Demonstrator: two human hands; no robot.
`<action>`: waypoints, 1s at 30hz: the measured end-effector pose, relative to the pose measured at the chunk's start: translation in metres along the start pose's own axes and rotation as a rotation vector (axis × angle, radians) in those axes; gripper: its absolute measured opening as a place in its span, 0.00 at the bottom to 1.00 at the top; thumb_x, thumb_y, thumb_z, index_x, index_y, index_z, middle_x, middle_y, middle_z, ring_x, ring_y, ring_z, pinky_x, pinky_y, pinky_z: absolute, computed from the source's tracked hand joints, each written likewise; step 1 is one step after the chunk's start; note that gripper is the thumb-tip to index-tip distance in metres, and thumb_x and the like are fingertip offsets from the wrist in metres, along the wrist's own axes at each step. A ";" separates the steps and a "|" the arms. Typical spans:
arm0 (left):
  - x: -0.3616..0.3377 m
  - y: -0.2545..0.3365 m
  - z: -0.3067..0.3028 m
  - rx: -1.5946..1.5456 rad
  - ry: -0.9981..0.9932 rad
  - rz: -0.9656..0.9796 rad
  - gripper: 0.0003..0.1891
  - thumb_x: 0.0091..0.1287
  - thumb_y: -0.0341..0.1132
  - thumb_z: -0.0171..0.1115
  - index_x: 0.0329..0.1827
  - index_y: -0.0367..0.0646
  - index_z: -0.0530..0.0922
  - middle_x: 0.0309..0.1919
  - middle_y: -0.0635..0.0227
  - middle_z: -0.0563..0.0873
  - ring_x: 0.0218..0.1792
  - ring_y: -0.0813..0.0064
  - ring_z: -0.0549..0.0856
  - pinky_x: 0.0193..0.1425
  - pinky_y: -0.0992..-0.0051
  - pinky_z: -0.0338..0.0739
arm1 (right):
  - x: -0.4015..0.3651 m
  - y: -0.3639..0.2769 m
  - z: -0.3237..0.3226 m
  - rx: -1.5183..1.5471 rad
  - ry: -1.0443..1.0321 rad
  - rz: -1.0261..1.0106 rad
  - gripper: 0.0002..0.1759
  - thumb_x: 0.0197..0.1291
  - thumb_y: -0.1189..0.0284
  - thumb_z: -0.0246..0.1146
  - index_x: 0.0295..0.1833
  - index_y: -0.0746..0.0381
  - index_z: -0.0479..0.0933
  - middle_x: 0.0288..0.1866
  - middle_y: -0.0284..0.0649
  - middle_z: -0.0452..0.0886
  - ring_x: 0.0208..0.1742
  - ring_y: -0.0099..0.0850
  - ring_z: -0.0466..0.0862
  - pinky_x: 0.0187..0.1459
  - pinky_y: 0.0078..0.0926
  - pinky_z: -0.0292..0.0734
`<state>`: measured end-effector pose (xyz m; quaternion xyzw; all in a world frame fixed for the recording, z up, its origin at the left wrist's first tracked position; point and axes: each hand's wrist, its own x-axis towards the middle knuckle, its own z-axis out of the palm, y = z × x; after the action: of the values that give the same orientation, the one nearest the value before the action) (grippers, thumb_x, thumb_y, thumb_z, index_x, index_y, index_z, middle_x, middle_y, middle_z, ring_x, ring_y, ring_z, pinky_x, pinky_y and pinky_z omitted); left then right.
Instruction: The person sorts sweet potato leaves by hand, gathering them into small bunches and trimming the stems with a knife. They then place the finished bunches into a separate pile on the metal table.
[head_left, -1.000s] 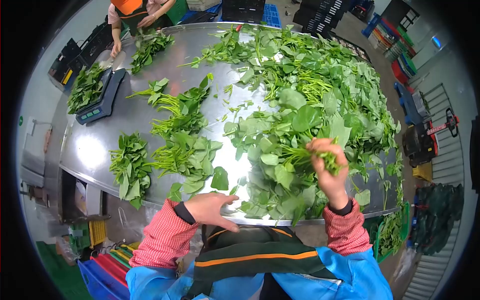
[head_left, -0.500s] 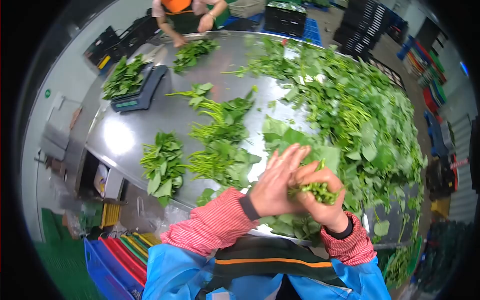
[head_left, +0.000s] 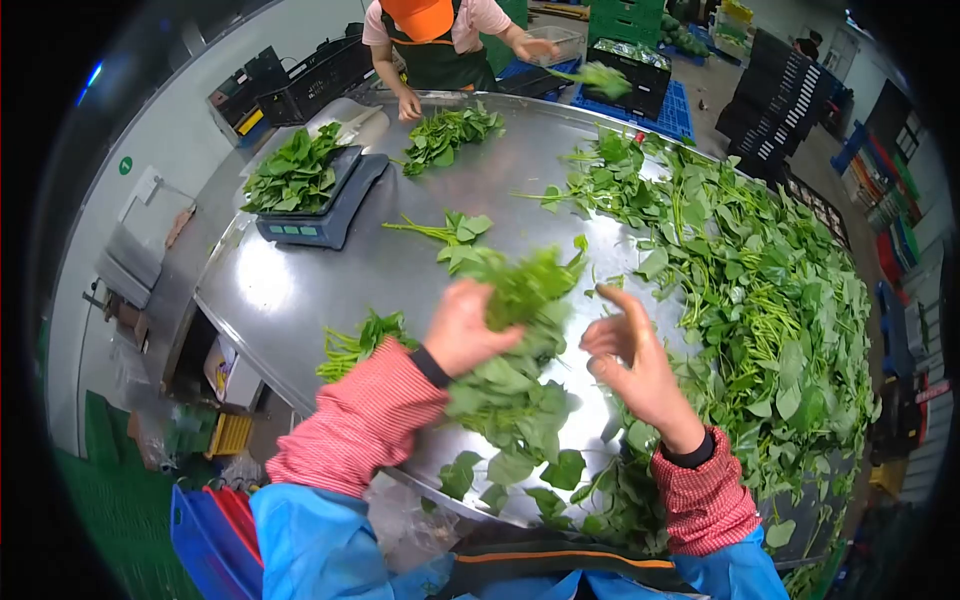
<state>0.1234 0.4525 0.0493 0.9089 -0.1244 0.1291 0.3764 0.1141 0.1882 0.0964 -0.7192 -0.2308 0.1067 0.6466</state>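
Note:
My left hand (head_left: 465, 330) is closed around a bunch of leafy greens (head_left: 537, 283), somewhat blurred, with its leaves pointing right. Beneath it on the metal table lies a row of leafy greens (head_left: 515, 390), partly covered by the hand and bunch. To the right, my right hand (head_left: 645, 370) hovers over the table with fingers apart and nothing in them. A large heap of loose greens (head_left: 770, 320) spreads just beyond that hand. Near my left sleeve lies a smaller bunch (head_left: 365, 340), half hidden by the sleeve.
A digital scale (head_left: 320, 215) at the left of the metal table (head_left: 280, 325) carries greens (head_left: 297, 172). Across the table, a co-worker (head_left: 430, 40) in an orange cap holds a blurred sprig (head_left: 600, 78), with another bunch (head_left: 447, 135) before them. Blue and red crates (head_left: 210, 530) stand lower left.
My hands have come apart. The left has carried the bunch left over the row, while the right has opened. The co-worker's one hand has swung right with a sprig. The view has shifted.

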 end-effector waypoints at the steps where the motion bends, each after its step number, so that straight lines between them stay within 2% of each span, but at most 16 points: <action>1: 0.010 -0.018 -0.023 0.139 0.043 -0.008 0.19 0.46 0.41 0.75 0.38 0.41 0.81 0.35 0.57 0.84 0.37 0.55 0.80 0.55 0.54 0.69 | 0.002 0.009 0.004 -0.003 -0.012 0.055 0.47 0.53 0.59 0.73 0.73 0.62 0.57 0.42 0.41 0.77 0.43 0.30 0.82 0.50 0.29 0.79; 2: 0.020 -0.031 -0.046 0.278 0.086 -0.016 0.18 0.46 0.41 0.75 0.36 0.41 0.81 0.34 0.58 0.84 0.35 0.55 0.80 0.54 0.54 0.69 | 0.002 0.016 0.007 -0.005 -0.024 0.112 0.45 0.54 0.61 0.73 0.72 0.62 0.57 0.41 0.40 0.77 0.41 0.28 0.82 0.48 0.27 0.79; 4: 0.038 -0.044 -0.087 0.616 0.169 -0.041 0.19 0.46 0.40 0.75 0.38 0.42 0.81 0.32 0.60 0.85 0.37 0.58 0.82 0.59 0.57 0.69 | 0.001 0.025 0.009 -0.101 -0.086 0.221 0.41 0.55 0.63 0.72 0.70 0.63 0.61 0.39 0.38 0.78 0.37 0.26 0.82 0.44 0.25 0.79; 8: 0.047 -0.150 -0.123 1.058 0.284 -0.134 0.25 0.46 0.40 0.75 0.48 0.46 0.80 0.39 0.67 0.86 0.46 0.67 0.83 0.69 0.49 0.61 | -0.007 0.048 0.009 -0.210 -0.139 0.349 0.29 0.58 0.66 0.70 0.62 0.65 0.70 0.34 0.34 0.79 0.32 0.23 0.80 0.37 0.22 0.76; 9: 0.046 -0.174 -0.126 1.147 0.106 -0.325 0.37 0.47 0.47 0.76 0.62 0.47 0.73 0.51 0.65 0.82 0.57 0.67 0.79 0.71 0.44 0.57 | -0.010 0.057 0.008 -0.230 -0.132 0.364 0.27 0.58 0.66 0.69 0.60 0.65 0.71 0.33 0.35 0.79 0.31 0.24 0.80 0.37 0.22 0.76; 12: 0.027 -0.197 -0.095 1.222 -0.079 -0.555 0.51 0.50 0.61 0.71 0.75 0.47 0.59 0.68 0.60 0.70 0.71 0.65 0.65 0.74 0.41 0.50 | -0.020 0.081 0.005 -0.309 -0.139 0.404 0.22 0.59 0.66 0.69 0.56 0.64 0.75 0.31 0.37 0.80 0.31 0.26 0.80 0.37 0.23 0.76; 14: 0.012 -0.226 -0.061 1.030 -0.318 -0.818 0.62 0.48 0.72 0.65 0.80 0.50 0.44 0.78 0.60 0.51 0.78 0.62 0.49 0.76 0.40 0.42 | -0.023 0.088 0.003 -0.389 -0.177 0.432 0.21 0.58 0.65 0.69 0.54 0.64 0.77 0.32 0.40 0.81 0.32 0.28 0.81 0.37 0.25 0.77; 15: 0.006 -0.229 -0.050 0.974 -0.335 -0.876 0.63 0.49 0.76 0.60 0.80 0.49 0.43 0.79 0.61 0.47 0.79 0.64 0.47 0.76 0.40 0.42 | -0.024 0.088 0.003 -0.435 -0.174 0.423 0.20 0.58 0.65 0.69 0.53 0.62 0.78 0.34 0.44 0.83 0.33 0.34 0.83 0.38 0.28 0.78; 18: -0.001 -0.240 -0.047 0.888 -0.236 -0.836 0.63 0.48 0.74 0.63 0.80 0.50 0.43 0.79 0.61 0.47 0.79 0.64 0.47 0.77 0.41 0.42 | -0.026 0.094 0.001 -0.451 -0.197 0.445 0.20 0.58 0.64 0.69 0.53 0.62 0.78 0.35 0.46 0.84 0.34 0.36 0.84 0.38 0.30 0.78; 22: 0.001 -0.230 -0.061 0.743 -0.072 -0.794 0.58 0.47 0.65 0.71 0.78 0.47 0.52 0.75 0.60 0.58 0.77 0.62 0.54 0.76 0.42 0.47 | -0.023 0.092 0.003 -0.461 -0.197 0.407 0.17 0.59 0.65 0.68 0.51 0.62 0.79 0.32 0.46 0.83 0.32 0.38 0.84 0.36 0.31 0.77; 25: 0.004 -0.203 -0.066 0.821 0.004 -0.653 0.52 0.49 0.59 0.73 0.75 0.46 0.58 0.71 0.61 0.66 0.75 0.61 0.58 0.75 0.42 0.49 | -0.022 0.074 0.008 -0.501 -0.235 0.351 0.17 0.59 0.65 0.68 0.50 0.62 0.78 0.30 0.46 0.82 0.31 0.38 0.83 0.35 0.31 0.77; 27: 0.009 -0.169 -0.067 0.870 0.025 -0.507 0.48 0.50 0.55 0.73 0.73 0.45 0.61 0.69 0.63 0.69 0.74 0.60 0.60 0.74 0.41 0.51 | -0.028 0.071 0.007 -0.586 -0.286 0.259 0.17 0.59 0.64 0.67 0.50 0.63 0.78 0.30 0.45 0.81 0.31 0.39 0.82 0.34 0.31 0.76; 28: 0.011 -0.156 -0.067 0.842 0.034 -0.370 0.47 0.50 0.52 0.74 0.71 0.44 0.63 0.68 0.59 0.70 0.72 0.57 0.62 0.72 0.44 0.55 | -0.036 0.071 0.002 -0.643 -0.281 0.235 0.17 0.60 0.64 0.67 0.50 0.63 0.78 0.29 0.45 0.81 0.31 0.39 0.82 0.34 0.31 0.76; 30: 0.014 -0.120 -0.058 0.652 0.124 -0.041 0.40 0.52 0.40 0.74 0.68 0.38 0.68 0.62 0.50 0.75 0.65 0.50 0.71 0.70 0.54 0.62 | -0.054 0.076 -0.008 -0.590 -0.312 0.200 0.17 0.61 0.63 0.65 0.50 0.63 0.78 0.29 0.42 0.82 0.30 0.37 0.82 0.33 0.31 0.76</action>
<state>0.1666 0.5746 0.0156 0.9743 -0.0349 0.2094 0.0750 0.0855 0.1516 0.0150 -0.8692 -0.2760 0.2069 0.3543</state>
